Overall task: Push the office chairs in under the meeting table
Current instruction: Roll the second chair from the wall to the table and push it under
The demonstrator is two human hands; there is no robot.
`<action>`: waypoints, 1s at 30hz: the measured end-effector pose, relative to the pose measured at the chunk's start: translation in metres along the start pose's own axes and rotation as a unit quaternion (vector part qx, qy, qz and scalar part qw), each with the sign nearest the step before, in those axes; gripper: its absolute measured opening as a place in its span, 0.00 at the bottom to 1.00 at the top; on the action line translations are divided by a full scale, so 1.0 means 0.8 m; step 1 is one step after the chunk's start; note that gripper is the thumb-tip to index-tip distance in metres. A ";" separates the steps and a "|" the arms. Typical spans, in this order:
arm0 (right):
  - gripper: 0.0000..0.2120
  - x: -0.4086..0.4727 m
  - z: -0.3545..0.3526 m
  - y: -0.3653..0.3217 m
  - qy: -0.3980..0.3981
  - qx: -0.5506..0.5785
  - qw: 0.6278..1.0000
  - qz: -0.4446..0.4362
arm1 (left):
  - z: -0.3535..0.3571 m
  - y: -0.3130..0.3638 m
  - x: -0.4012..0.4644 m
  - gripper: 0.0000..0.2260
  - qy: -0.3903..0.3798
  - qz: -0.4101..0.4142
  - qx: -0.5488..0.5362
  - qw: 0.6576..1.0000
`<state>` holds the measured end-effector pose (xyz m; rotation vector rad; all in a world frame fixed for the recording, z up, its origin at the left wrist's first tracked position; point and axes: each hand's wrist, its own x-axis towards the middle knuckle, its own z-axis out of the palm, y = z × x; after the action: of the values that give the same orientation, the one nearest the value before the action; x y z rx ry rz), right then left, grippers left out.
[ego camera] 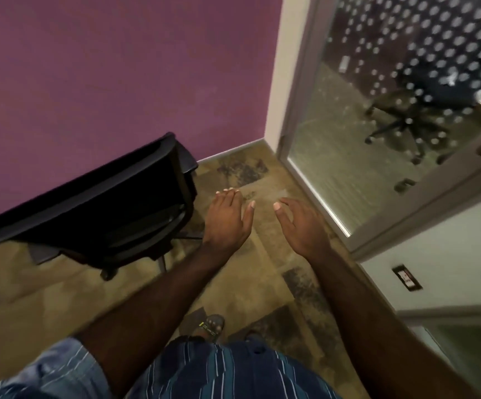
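A person looks down over a blue striped shirt (233, 370) and one sandalled foot (209, 326) on patterned brown carpet (262, 283). Both bare forearms reach forward, palms down. The left hand (227, 217) and right hand (302, 223) hover close together, fingers relaxed and loosely spread, holding nothing and touching nothing, probably because they are between chairs. Just to the left of the left hand, near but apart from it, stands a black office chair (112, 203) on castors, its curved backrest turned toward the person and its seat facing a purple wall (118, 67). No meeting table appears in the frame, so this chair seems not yet pushed in (where the table lies cannot be told). To the right of the right hand, and farther off, a glass door (377, 125) with a frosted dot pattern stands in a pale frame. Beyond the glass, well apart from both hands, a second office chair (412, 110) is dimly visible, blurred.
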<state>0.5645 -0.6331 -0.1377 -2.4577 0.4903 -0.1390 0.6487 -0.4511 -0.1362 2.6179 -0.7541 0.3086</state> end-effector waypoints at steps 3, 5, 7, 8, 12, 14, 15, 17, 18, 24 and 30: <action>0.25 0.009 0.017 -0.019 -0.009 0.005 0.999 -0.053 | -0.016 -0.018 -0.016 0.22 0.014 -0.052 0.010 0.999; 0.28 0.013 0.028 -0.036 -0.019 0.008 0.996 -0.082 | -0.028 -0.033 -0.027 0.23 0.021 -0.088 0.017 0.996; 0.31 0.017 0.037 -0.056 -0.036 0.011 0.993 -0.108 | -0.042 -0.047 -0.038 0.24 0.037 -0.118 0.033 0.992; 0.32 0.019 0.041 -0.067 -0.043 0.010 0.992 -0.122 | -0.050 -0.055 -0.042 0.24 0.052 -0.133 0.035 0.989; 0.33 0.025 0.056 -0.116 -0.064 0.017 0.980 -0.189 | -0.090 -0.082 -0.062 0.24 0.133 -0.194 0.027 0.972; 0.33 0.025 0.062 -0.146 -0.063 0.032 0.971 -0.228 | -0.113 -0.094 -0.071 0.24 0.161 -0.220 0.024 0.962; 0.33 0.025 0.065 -0.161 -0.059 0.040 0.967 -0.245 | -0.123 -0.099 -0.075 0.24 0.173 -0.231 0.025 0.957; 0.31 0.025 0.070 -0.192 -0.047 0.053 0.957 -0.280 | -0.144 -0.109 -0.083 0.24 0.197 -0.242 0.031 0.949; 0.31 0.026 0.072 -0.208 -0.043 0.058 0.952 -0.297 | -0.154 -0.114 -0.086 0.24 0.209 -0.243 0.036 0.947; 0.29 0.041 0.084 -0.281 -0.017 0.075 0.930 -0.359 | -0.203 -0.151 -0.088 0.24 0.250 -0.252 0.055 0.933; 0.30 0.068 0.105 -0.317 -0.026 0.062 0.931 -0.359 | -0.224 -0.203 -0.076 0.27 0.229 -0.285 0.054 0.929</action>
<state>0.7122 -0.4197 -0.0547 -2.3903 -0.4518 -0.3874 0.6694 -0.2197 -0.0455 2.5676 0.1865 0.7556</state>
